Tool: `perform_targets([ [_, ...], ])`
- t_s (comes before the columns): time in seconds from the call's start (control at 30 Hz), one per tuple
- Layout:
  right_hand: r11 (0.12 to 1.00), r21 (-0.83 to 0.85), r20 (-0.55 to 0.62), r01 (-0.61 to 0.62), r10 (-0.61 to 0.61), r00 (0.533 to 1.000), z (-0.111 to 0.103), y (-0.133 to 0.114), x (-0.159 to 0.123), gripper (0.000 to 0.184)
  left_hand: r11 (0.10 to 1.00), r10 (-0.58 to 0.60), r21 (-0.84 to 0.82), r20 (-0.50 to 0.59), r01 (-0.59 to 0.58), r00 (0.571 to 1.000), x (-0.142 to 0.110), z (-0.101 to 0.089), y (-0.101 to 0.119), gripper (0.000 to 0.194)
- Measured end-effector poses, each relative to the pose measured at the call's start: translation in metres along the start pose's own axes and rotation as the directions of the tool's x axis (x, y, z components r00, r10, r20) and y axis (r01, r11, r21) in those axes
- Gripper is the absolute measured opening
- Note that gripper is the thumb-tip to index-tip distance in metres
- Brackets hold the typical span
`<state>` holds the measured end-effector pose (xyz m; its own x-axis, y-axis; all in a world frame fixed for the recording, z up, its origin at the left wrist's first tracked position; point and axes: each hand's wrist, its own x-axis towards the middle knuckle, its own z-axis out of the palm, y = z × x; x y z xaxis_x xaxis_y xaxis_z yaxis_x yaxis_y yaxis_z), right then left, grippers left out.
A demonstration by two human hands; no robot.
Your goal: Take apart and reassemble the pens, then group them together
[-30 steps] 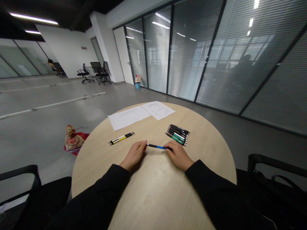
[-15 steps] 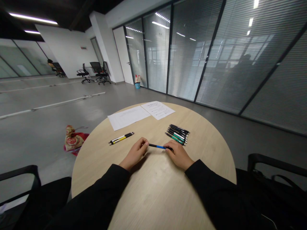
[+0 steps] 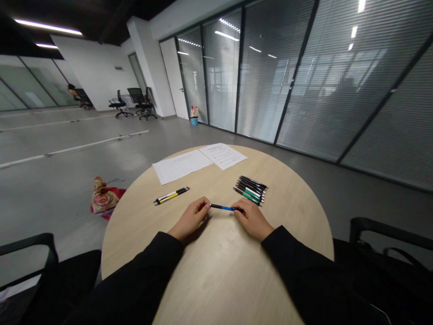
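Observation:
A pen with a black grip and a blue barrel is held level between my two hands, low over the round wooden table. My left hand is closed, its thumb and fingers pinching the black end. Around the other end, past the blue section, the fingers of my right hand are closed and hide part of it. Just beyond my right hand lies a row of several pens, mostly black, with some white and green. Two pens, one white and one yellow, lie side by side beyond my left hand.
Two printed paper sheets lie at the table's far edge. Black chairs stand close on both sides. A tan and red bag sits on the floor to the left. Glass partitions with blinds run along the right.

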<state>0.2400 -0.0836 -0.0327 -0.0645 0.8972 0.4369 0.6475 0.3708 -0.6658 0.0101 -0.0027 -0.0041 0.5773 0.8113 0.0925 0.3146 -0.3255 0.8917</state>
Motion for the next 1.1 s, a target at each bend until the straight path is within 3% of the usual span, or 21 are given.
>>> perform_targets([
  [0.17,1.0,-0.004,0.008,0.004,-0.004,1.0,-0.0002,-0.0018,0.0002,0.016,0.999,0.036,0.036,-0.064,-0.034,0.997,-0.0002,0.0008,-0.0004,0.032],
  [0.37,1.0,-0.004,0.004,0.008,-0.008,1.0,0.0,-0.0008,0.0,0.016,0.993,-0.029,0.111,-0.05,0.035,0.998,0.0011,-0.0002,0.0006,0.053],
  [0.7,1.0,-0.012,0.011,-0.006,0.006,1.0,-0.0003,-0.0026,0.0005,0.015,0.998,0.053,0.049,-0.054,-0.05,0.997,-0.001,0.0007,-0.002,0.025],
  [0.83,1.0,-0.006,0.007,-0.003,0.003,1.0,-0.0003,-0.0026,0.0005,0.016,0.995,0.032,0.094,-0.069,-0.025,0.997,-0.0007,0.0012,-0.0005,0.029],
  [0.97,1.0,-0.009,0.0,0.014,-0.014,1.0,-0.0004,-0.0017,0.0003,0.016,0.987,-0.012,0.159,-0.071,0.023,0.997,-0.0002,0.0009,0.0019,0.049],
  [1.1,1.0,-0.003,-0.001,0.011,-0.011,1.0,-0.0001,-0.0016,0.0002,0.017,0.982,-0.012,0.188,-0.06,0.023,0.998,-0.0003,0.0003,0.0033,0.051],
])
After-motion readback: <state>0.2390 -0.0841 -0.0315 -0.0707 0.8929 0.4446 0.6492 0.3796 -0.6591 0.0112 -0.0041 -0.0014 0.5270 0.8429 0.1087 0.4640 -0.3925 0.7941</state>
